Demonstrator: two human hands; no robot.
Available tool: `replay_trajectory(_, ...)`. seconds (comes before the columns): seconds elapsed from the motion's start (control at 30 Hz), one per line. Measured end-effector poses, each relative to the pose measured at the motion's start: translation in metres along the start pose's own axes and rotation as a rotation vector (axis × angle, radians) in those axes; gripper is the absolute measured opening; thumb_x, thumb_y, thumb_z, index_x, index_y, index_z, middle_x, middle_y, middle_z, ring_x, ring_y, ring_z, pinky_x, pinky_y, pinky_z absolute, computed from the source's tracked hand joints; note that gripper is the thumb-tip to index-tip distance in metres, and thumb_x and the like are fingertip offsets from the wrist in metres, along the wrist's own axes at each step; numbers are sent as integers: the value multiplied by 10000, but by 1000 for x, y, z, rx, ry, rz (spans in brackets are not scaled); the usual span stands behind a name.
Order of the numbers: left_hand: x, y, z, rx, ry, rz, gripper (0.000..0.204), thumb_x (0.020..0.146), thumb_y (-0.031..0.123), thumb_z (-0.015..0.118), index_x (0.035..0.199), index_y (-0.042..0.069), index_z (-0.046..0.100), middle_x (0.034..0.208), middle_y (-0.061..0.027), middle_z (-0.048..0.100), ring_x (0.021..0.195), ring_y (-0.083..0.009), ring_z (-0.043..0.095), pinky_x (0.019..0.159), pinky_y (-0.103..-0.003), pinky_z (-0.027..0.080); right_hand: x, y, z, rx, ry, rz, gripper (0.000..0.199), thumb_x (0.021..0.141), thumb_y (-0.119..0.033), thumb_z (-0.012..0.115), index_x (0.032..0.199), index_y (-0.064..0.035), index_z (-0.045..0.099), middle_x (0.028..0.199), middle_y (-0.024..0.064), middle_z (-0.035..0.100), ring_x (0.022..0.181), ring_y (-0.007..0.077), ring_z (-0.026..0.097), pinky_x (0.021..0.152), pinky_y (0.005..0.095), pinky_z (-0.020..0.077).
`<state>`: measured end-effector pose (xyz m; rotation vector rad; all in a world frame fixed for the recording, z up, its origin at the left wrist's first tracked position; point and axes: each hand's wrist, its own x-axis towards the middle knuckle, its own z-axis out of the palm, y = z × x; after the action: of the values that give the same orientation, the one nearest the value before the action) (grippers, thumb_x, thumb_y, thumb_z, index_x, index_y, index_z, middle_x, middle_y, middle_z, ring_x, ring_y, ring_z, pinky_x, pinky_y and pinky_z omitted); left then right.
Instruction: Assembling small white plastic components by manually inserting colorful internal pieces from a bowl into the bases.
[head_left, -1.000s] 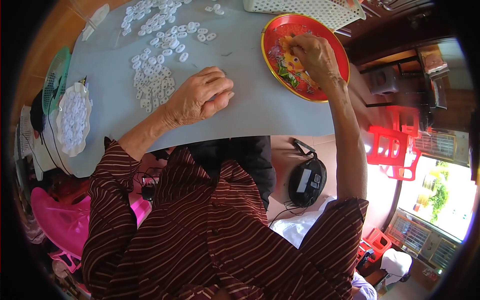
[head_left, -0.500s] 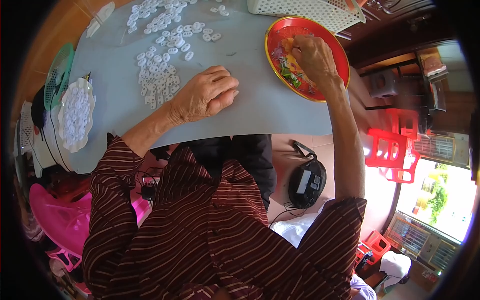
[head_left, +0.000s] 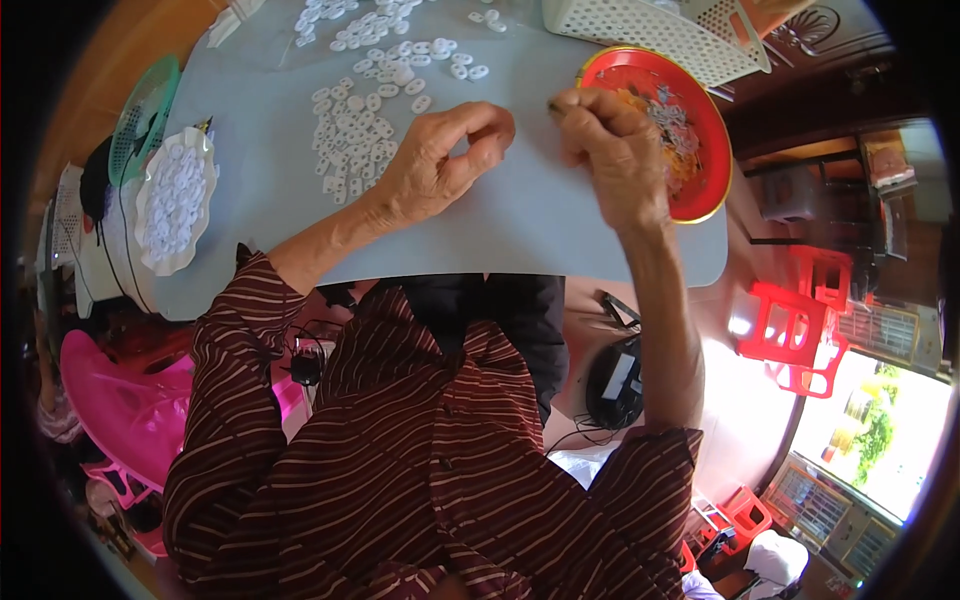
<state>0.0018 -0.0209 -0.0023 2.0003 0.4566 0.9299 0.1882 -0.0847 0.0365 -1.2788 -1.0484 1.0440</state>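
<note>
- Red tray on a grey table: the table spans the space before the person; the tray, round with a gold rim, lies toward its right end.
- White perforated basket: just beyond the tray, near the far right.
- Green perforated basket: at the table's left side.
- Scalloped white dish: nearer the person than the green basket, heaped with white pieces.
- Right hand: over the tray's left edge, fingers curled inward, a dark speck at the tips; whether they clamp on it cannot be told.
- Left hand: above the table's middle, thumb and forefinger curved toward each other; whether they meet or hold anything cannot be told.
- Loose white ovals: many, two-holed, spread left of centre beyond the left hand.
- Greyish bits: inside the tray, too small to identify.
</note>
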Motion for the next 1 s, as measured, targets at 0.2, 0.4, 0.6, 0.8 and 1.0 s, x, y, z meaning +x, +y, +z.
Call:
replay_trajectory(0.2,4,-4,-3,77,79,64,142,847,72,603,965,2,567,812,-89,614,714,-185,612,647,-289,495,-5,40,27,476,-32,155,119,863,-158,661,868,-39,651,693,-23,555,564,45,406,528,206,366)
replay_trajectory(0.4,3,-10,-5,184,75,26,145,821,14,606,960,5,567,837,-85,621,740,-200,619,668,-297,503,-6,42,39,496,40,142,134,869,-166,657,865,-32,663,713,-10,587,585,58,460,551,211,400)
replay_trajectory(0.6,3,-9,-7,253,72,46,148,792,-26,595,935,-3,562,810,-89,612,719,-197,618,646,-295,505,-10,43,41,366,66,108,157,878,-168,646,881,-13,671,767,12,631,605,70,501,580,225,433)
replay_trajectory(0.8,5,-7,-8,271,76,69,137,772,-37,593,900,-5,559,795,-89,607,688,-202,614,624,-300,504,-14,41,43,306,55,27,165,884,-151,638,907,12,650,773,17,628,617,67,511,580,230,444)
replay_trajectory(1.0,6,-5,-7,387,81,153,181,708,-71,616,856,13,554,773,-89,592,711,-231,604,624,-323,506,-10,48,45,222,70,-35,108,867,-92,651,903,8,636,764,13,615,611,59,519,550,208,444)
